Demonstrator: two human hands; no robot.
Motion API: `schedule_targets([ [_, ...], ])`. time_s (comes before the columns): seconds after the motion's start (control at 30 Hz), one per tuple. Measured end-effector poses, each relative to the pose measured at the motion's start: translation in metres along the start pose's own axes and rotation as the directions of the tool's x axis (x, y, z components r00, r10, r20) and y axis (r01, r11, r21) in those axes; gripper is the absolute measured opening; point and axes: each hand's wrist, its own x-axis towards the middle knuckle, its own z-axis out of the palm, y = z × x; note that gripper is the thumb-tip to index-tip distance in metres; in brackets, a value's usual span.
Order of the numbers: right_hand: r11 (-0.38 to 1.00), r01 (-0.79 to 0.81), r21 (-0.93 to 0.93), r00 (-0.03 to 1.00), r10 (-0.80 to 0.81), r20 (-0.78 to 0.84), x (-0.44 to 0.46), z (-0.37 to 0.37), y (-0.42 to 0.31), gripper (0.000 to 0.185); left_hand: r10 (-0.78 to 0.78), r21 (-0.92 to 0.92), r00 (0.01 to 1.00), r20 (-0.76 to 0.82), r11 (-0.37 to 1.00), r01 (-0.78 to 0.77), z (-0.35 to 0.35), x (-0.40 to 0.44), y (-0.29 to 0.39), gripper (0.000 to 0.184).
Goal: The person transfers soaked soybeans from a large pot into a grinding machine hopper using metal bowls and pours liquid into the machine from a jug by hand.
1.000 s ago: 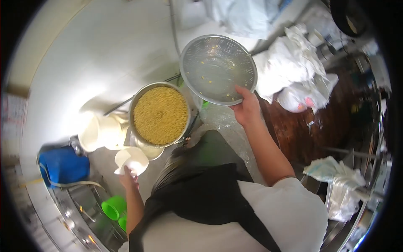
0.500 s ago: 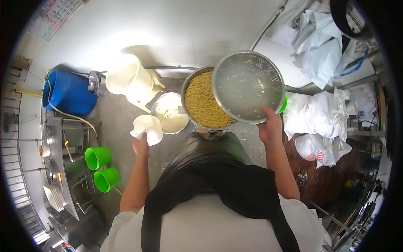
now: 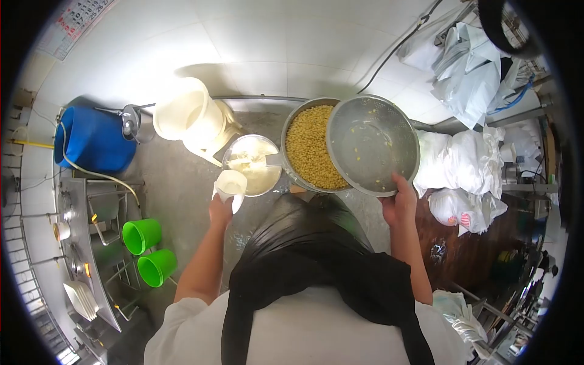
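Note:
My left hand (image 3: 221, 211) is closed on a white plastic scoop (image 3: 232, 181), whose mouth overlaps the near left rim of a round metal bowl (image 3: 267, 184). Pale, creamy-white stuff (image 3: 249, 155) lies in that bowl. With my right hand (image 3: 400, 202) I grip the near rim of a large metal colander (image 3: 374, 143), which is tilted and has a few yellow bits stuck inside. It partly covers the right side of a wide metal pot filled with yellow beans or kernels (image 3: 311, 146). Whether the colander touches the pot, I cannot tell.
Behind the bowl stands a cream bucket (image 3: 182, 112) by the wall. A blue barrel (image 3: 97, 140) is at far left, with two green buckets (image 3: 142, 236) beside a metal table (image 3: 97, 243). White sacks (image 3: 456, 161) are piled at right, near hanging plastic bags (image 3: 468, 73).
The scoop has moved right, up to the bowl's near edge, and turned so its mouth shows. The colander has shifted a little right and down, baring more of the pot's contents.

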Motion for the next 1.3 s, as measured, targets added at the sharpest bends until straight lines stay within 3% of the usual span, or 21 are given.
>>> schedule_targets([
  [0.13, 0.999, 0.052, -0.002, 0.997, -0.052, -0.056, -0.008, -0.001, -0.002, 0.051, -0.109, -0.109, 0.994, -0.034, 0.989, 0.104, -0.008, 0.017, 0.021, 0.051],
  [0.2, 0.989, 0.139, 0.041, 0.989, -0.136, -0.061, -0.01, -0.002, -0.001, 0.051, -0.404, -0.484, 0.904, 0.136, 0.769, 0.417, -0.025, 0.02, 0.052, 0.049],
  [0.27, 0.986, 0.155, 0.062, 0.985, -0.15, -0.088, -0.02, 0.006, -0.005, 0.051, -0.316, -0.383, 0.939, 0.137, 0.857, 0.344, -0.027, 0.026, 0.06, 0.046],
  [0.3, 0.983, 0.165, 0.081, 0.982, -0.156, -0.103, -0.024, 0.007, -0.005, 0.05, -0.1, -0.287, 0.994, 0.032, 0.952, 0.105, -0.021, 0.032, 0.053, 0.045],
  [0.33, 0.982, 0.17, 0.083, 0.981, -0.161, -0.106, -0.023, 0.006, -0.004, 0.05, 0.133, -0.167, 0.99, -0.052, 0.976, -0.14, -0.015, 0.038, 0.045, 0.044],
  [0.37, 0.981, 0.171, 0.091, 0.982, -0.161, -0.101, -0.023, 0.004, -0.004, 0.051, 0.138, -0.169, 0.989, -0.05, 0.975, -0.145, -0.009, 0.045, 0.039, 0.044],
  [0.43, 0.979, 0.176, 0.101, 0.981, -0.166, -0.1, -0.024, 0.001, -0.004, 0.051, -0.076, -0.419, 0.997, 0.004, 0.905, 0.07, -0.003, 0.056, 0.032, 0.045],
  [0.47, 0.975, 0.196, 0.108, 0.977, -0.184, -0.111, -0.025, -0.001, -0.004, 0.052, -0.07, -0.42, 0.997, 0.007, 0.905, 0.067, -0.003, 0.058, 0.027, 0.045],
  [0.53, 0.969, 0.22, 0.116, 0.971, -0.205, -0.126, -0.028, -0.004, -0.008, 0.052, 0.115, -0.055, 0.992, 0.05, 0.992, -0.112, -0.009, 0.054, 0.02, 0.048],
  [0.67, 0.972, 0.209, 0.108, 0.974, -0.197, -0.116, -0.035, -0.008, -0.019, 0.046, 0.081, -0.066, 0.995, 0.054, 0.995, -0.077, -0.005, 0.048, -0.007, 0.049],
  [0.73, 0.972, 0.212, 0.104, 0.971, -0.197, -0.132, -0.038, -0.008, -0.02, 0.046, -0.101, -0.186, 0.995, -0.023, 0.978, 0.095, -0.005, 0.039, -0.017, 0.05],
  [0.8, 0.965, 0.225, 0.135, 0.965, -0.202, -0.168, -0.038, -0.011, -0.018, 0.048, -0.127, -0.222, 0.992, 0.008, 0.967, 0.126, -0.012, 0.03, -0.023, 0.05],
  [0.87, 0.965, 0.215, 0.147, 0.971, -0.196, -0.137, -0.04, -0.007, -0.017, 0.048, -0.274, -0.242, 0.959, 0.075, 0.928, 0.283, -0.021, 0.02, -0.018, 0.051],
  [1.0, 0.974, 0.2, 0.107, 0.977, -0.191, -0.093, -0.039, 0.007, -0.019, 0.048, -0.262, -0.245, 0.965, 0.026, 0.934, 0.261, -0.013, 0.02, -0.015, 0.05],
  [1.1, 0.97, 0.218, 0.103, 0.975, -0.213, -0.054, -0.032, 0.009, -0.021, 0.05, -0.14, -0.156, 0.989, 0.038, 0.977, 0.145, -0.016, 0.026, 0.008, 0.049],
  [1.17, 0.97, 0.227, 0.089, 0.973, -0.222, -0.059, -0.032, 0.016, -0.023, 0.049, -0.133, -0.38, 0.991, 0.027, 0.915, 0.133, -0.019, 0.027, 0.027, 0.047],
  [1.2, 0.968, 0.239, 0.075, 0.97, -0.235, -0.065, -0.033, 0.019, -0.024, 0.049, -0.136, -0.379, 0.99, 0.025, 0.916, 0.136, -0.02, 0.028, 0.032, 0.047],
  [1.3, 0.973, 0.218, 0.081, 0.976, -0.216, -0.032, -0.036, 0.019, -0.023, 0.049, 0.162, -0.109, 0.983, -0.09, 0.979, -0.171, -0.028, 0.027, 0.045, 0.045],
])
